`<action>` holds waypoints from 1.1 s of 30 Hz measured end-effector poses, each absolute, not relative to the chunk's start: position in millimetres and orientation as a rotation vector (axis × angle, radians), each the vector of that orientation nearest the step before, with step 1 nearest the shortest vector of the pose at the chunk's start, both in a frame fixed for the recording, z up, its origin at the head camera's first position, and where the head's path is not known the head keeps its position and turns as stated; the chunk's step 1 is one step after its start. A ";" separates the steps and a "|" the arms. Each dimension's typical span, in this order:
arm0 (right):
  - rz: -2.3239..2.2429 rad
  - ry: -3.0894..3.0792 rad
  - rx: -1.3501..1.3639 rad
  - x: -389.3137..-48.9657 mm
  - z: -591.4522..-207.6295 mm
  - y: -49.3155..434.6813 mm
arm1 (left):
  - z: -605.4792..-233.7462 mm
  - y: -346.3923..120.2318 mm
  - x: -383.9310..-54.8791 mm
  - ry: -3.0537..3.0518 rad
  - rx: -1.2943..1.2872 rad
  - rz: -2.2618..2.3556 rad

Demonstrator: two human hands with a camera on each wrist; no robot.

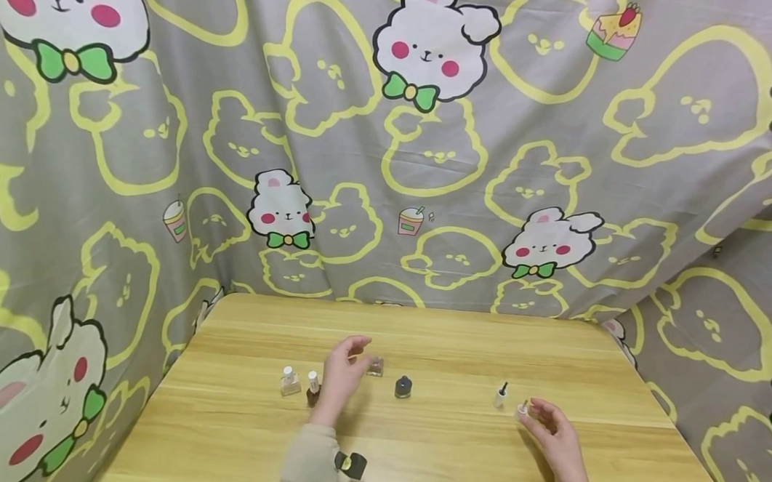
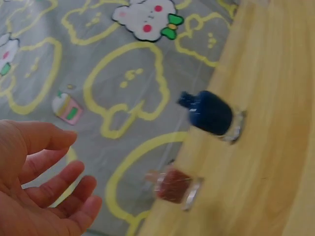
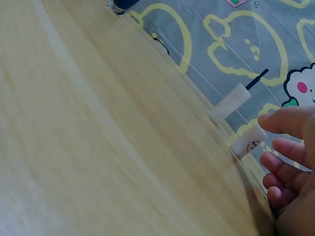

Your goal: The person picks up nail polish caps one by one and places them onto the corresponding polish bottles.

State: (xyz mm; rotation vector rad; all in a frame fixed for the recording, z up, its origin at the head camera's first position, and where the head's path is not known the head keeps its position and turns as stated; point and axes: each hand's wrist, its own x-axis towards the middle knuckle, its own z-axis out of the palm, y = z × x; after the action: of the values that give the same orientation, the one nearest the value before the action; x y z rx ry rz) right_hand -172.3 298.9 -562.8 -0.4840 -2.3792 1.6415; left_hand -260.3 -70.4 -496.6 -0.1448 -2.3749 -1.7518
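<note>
My left hand (image 1: 343,376), fingers loosely bent and holding nothing, hovers beside a small reddish nail polish bottle (image 1: 376,367). In the left wrist view that capless bottle stands near an uncapped dark blue nail polish bottle (image 2: 210,113), apart from the fingers. Over on the right, a white brush cap (image 3: 248,141) stands on end, its brush pointing up in the head view. My right hand (image 1: 556,439) is right at this cap, one fingertip by its top edge and the other fingers relaxed. Just beyond it stands a second white brush cap (image 3: 230,103) with a dark brush upward.
To the left of my left hand stand a clear nail polish bottle (image 1: 291,383) and a dark brown one (image 1: 313,390), both with white caps. The wooden table (image 1: 449,449) meets a patterned grey curtain (image 1: 355,148) behind and at both sides.
</note>
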 end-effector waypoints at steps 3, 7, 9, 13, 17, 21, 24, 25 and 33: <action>1.623 -2.401 -0.475 -172.1 -563.0 299.2 | -506.9 -64.5 -265.8 -2.394 -0.109 -1.762; 1.609 -2.432 -0.478 -173.0 -563.6 299.1 | -519.7 -60.7 -271.3 -2.417 -0.061 -1.733; 1.603 -2.453 -0.485 -173.3 -563.3 299.0 | -524.5 -60.0 -272.8 -2.437 -0.040 -1.723; 1.588 -2.492 -0.491 -173.9 -562.9 299.1 | -531.3 -59.3 -274.7 -2.472 -0.021 -1.723; 1.587 -2.493 -0.489 -175.1 -563.2 299.2 | -536.2 -59.0 -275.9 -2.507 -0.014 -1.703; 1.567 -2.503 -0.476 -176.4 -564.1 299.2 | -540.0 -58.5 -277.0 -2.529 -0.017 -1.701; 1.555 -2.507 -0.480 -177.7 -565.0 298.9 | -542.3 -58.2 -278.1 -2.545 -0.026 -1.689; 1.554 -2.504 -0.483 -178.2 -565.1 298.6 | -543.0 -58.2 -278.6 -2.552 -0.033 -1.674; 1.497 -2.510 -0.473 -180.1 -563.6 297.3 | -546.8 -59.0 -279.2 -2.566 -0.018 -1.656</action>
State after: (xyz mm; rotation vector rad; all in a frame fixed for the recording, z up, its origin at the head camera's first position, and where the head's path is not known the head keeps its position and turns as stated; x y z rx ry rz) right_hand -180.1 297.3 -563.6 -0.4734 -2.5105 1.4973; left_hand -279.2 -59.0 -546.8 -0.0184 -2.5664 -1.6564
